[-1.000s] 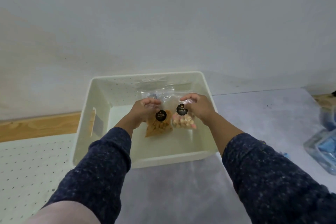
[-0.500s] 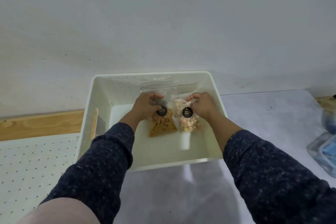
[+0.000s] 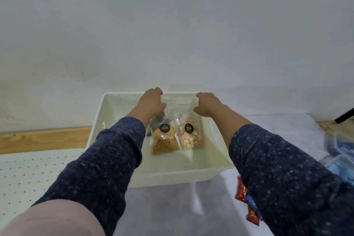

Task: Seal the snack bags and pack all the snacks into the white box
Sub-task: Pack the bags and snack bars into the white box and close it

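From the head view, both arms reach straight forward in dark speckled sleeves, over the near wall of the white box (image 3: 172,178) and toward its far wall. The left hand (image 3: 151,101) is at the far rim, back of the hand up, fingers bent downward past the rim, where clear plastic shows just beside them; whether they pinch that plastic or merely touch it, I cannot tell. The right hand (image 3: 206,104) hovers just inside the far wall too, knuckles up, fingers curled down and hidden from here, so its grip is also impossible to judge.

Inside the box, between the two forearms and nearer the camera than both hands, lie two clear snack bags side by side, touching. The orange snack bag (image 3: 165,142), filled with golden crisps and bearing a round black label, sits on the left half of the box floor, below the left hand. The pastel snack bag (image 3: 190,139), holding small pink and white pieces under its own black label, sits just right of it, below the right hand. Their clear tops run up toward the far wall.

Outside the box, on the worktop (image 3: 172,212) by its near right corner, red and blue snack packets (image 3: 247,200) peek out from under the right sleeve. Blue plastic containers (image 3: 341,159) sit well right of the box.
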`<state>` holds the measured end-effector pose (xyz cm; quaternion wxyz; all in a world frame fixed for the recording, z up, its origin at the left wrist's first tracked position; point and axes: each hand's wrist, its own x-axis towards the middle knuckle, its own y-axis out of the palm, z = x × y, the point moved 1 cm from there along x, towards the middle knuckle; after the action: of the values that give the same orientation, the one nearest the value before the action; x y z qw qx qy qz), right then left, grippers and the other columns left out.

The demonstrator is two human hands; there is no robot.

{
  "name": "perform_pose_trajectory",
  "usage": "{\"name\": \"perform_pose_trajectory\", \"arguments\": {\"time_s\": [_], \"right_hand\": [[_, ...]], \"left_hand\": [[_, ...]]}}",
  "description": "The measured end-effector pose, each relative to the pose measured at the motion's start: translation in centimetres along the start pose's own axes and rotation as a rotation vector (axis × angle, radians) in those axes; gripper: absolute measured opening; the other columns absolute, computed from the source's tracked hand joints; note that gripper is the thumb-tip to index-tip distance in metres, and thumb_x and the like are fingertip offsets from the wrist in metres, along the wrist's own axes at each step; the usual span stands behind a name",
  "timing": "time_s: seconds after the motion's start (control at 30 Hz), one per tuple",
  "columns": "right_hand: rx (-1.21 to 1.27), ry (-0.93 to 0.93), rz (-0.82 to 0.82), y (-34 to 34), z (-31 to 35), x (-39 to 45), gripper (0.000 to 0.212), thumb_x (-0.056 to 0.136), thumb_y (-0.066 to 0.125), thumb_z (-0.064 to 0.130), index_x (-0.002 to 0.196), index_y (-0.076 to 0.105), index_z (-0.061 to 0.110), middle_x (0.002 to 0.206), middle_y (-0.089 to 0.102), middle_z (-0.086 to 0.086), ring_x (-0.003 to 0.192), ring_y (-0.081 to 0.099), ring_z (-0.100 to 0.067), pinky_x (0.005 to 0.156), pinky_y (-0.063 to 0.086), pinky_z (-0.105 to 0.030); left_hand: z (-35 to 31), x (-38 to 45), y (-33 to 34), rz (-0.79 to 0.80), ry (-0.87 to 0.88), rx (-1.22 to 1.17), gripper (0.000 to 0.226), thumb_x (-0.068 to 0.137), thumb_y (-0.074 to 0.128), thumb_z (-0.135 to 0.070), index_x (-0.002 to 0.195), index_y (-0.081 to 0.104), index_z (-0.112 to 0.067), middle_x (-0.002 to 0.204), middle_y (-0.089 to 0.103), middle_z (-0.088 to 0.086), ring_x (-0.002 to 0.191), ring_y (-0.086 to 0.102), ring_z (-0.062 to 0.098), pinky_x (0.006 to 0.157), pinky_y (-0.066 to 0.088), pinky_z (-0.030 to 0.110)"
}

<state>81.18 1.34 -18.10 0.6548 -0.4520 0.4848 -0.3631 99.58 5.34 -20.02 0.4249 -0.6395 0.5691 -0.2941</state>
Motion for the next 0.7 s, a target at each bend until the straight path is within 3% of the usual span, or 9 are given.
{"name": "perform_pose_trajectory", "arguments": {"time_s": [0.1,0.3,0.5,0.7], "right_hand": [[-0.025,-0.028,-0.063,-1.8,-0.4,-1.0,0.050,0.092,0.049,0.026,0.137,0.039,0.006,0.139,0.043,-0.013,0.124,0.046,-0.029,0.093,0.043,-0.033],[-0.062,-0.115,-0.172,-5.4,-2.2,-3.4,0.038,0.092,0.049,0.027,0.120,0.054,0.003,0.124,0.055,-0.012,0.111,0.054,-0.028,0.076,0.040,-0.028],[-0.019,-0.168,-0.260,-8.3,-5.5,-6.1,0.039,0.089,0.050,0.023,0.122,0.056,0.002,0.126,0.058,-0.012,0.114,0.055,-0.028,0.088,0.047,-0.031],[-0.006,-0.191,-0.280,-8.9,-9.3,-8.4,0.041,0.091,0.048,0.027,0.125,0.052,0.004,0.130,0.055,-0.011,0.117,0.053,-0.027,0.087,0.045,-0.030]], "left_hand": [[-2.0,-1.2,-1.0,0.006,-0.011,0.142,0.050,0.091,0.056,-0.034,0.131,0.042,-0.007,0.128,0.051,0.011,0.115,0.051,0.026,0.083,0.040,0.028],[-6.7,-3.7,-3.0,-0.052,-0.025,0.307,0.051,0.096,0.044,-0.041,0.131,0.044,-0.004,0.128,0.052,0.013,0.114,0.053,0.028,0.084,0.043,0.032],[-11.9,-6.3,-3.9,-0.109,-0.044,0.380,0.046,0.097,0.042,-0.039,0.123,0.052,-0.003,0.123,0.055,0.014,0.109,0.056,0.029,0.077,0.042,0.032],[-16.5,-8.6,-2.4,-0.136,-0.052,0.394,0.045,0.097,0.042,-0.040,0.121,0.053,-0.004,0.120,0.057,0.013,0.107,0.057,0.028,0.076,0.042,0.031]]}}
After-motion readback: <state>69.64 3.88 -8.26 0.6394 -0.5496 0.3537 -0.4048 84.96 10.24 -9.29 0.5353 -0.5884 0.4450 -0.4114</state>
